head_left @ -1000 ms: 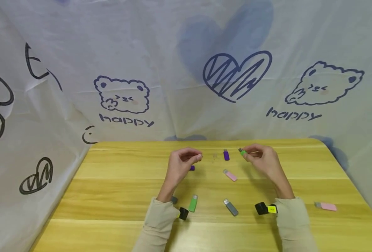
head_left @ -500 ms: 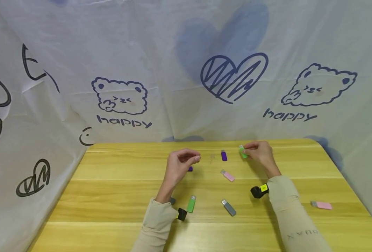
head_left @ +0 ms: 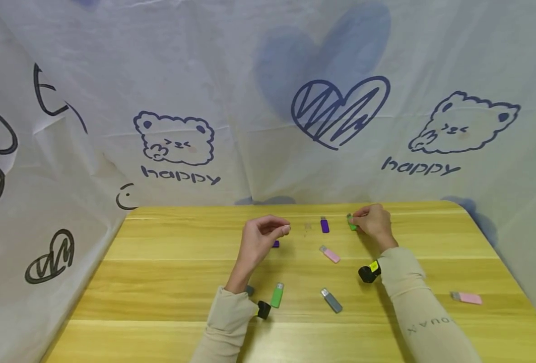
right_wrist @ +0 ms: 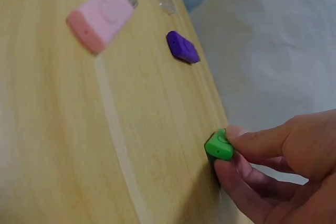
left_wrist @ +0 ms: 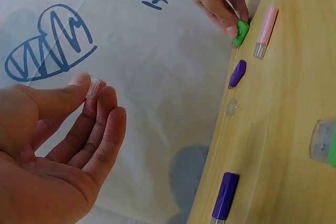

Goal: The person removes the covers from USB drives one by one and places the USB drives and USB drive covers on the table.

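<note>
My left hand is raised over the back of the table and pinches a small clear plastic cap between thumb and forefinger. At the back right, my right hand pinches a green USB stick by its sides, down at the tabletop, its metal plug pointing toward the back edge. Left of that stick lies an uncapped purple USB stick, with a loose clear cap beside it. Nearer the front is a pink USB stick with its clear cap on.
Other USB sticks lie about the wooden table: a second purple one, a green one, a grey one and a pink one. Another grey one is partly hidden by the left wrist. A printed cloth hangs behind.
My right hand has moved slightly back and lowered the green USB stick from the air to the tabletop, turning its plug toward the back. My left hand stays in place with the cap.
</note>
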`<state>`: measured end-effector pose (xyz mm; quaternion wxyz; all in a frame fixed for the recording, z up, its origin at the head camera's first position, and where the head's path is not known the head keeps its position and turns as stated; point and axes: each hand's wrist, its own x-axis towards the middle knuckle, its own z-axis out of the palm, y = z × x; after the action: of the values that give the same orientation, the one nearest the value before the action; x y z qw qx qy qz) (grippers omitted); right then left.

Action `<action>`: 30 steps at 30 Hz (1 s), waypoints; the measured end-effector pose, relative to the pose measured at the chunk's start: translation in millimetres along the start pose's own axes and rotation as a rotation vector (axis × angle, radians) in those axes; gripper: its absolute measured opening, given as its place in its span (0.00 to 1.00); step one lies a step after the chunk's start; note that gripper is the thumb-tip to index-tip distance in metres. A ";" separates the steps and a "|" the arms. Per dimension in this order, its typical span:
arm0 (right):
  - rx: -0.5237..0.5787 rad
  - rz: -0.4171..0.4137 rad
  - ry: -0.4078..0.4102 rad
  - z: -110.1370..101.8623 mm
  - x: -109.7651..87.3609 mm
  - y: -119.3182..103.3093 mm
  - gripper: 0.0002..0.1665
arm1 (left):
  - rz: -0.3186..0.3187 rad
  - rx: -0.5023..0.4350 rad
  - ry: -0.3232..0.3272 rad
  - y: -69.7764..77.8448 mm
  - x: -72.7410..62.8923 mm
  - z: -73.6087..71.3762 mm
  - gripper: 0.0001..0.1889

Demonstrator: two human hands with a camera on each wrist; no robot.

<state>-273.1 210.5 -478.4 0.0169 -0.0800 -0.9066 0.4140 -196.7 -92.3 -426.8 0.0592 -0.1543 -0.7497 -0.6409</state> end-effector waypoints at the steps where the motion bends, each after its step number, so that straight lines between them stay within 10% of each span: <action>1: -0.022 -0.002 0.008 -0.4 -0.7 0.1 0.13 | -0.003 0.000 0.003 -4.6 1.1 0.4 0.06; 9: -0.151 -0.046 0.064 -1.2 -4.7 2.3 0.16 | -0.006 0.014 0.007 -17.7 5.5 0.6 0.06; 30: 0.062 -0.198 0.063 -35.2 -77.7 -19.9 0.17 | -0.024 0.052 -0.018 -24.0 2.7 5.9 0.06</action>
<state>-195.6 211.5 -437.5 0.0886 -0.0027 -0.8958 0.4356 -206.0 -89.3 -449.7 0.0490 -0.1495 -0.7683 -0.6205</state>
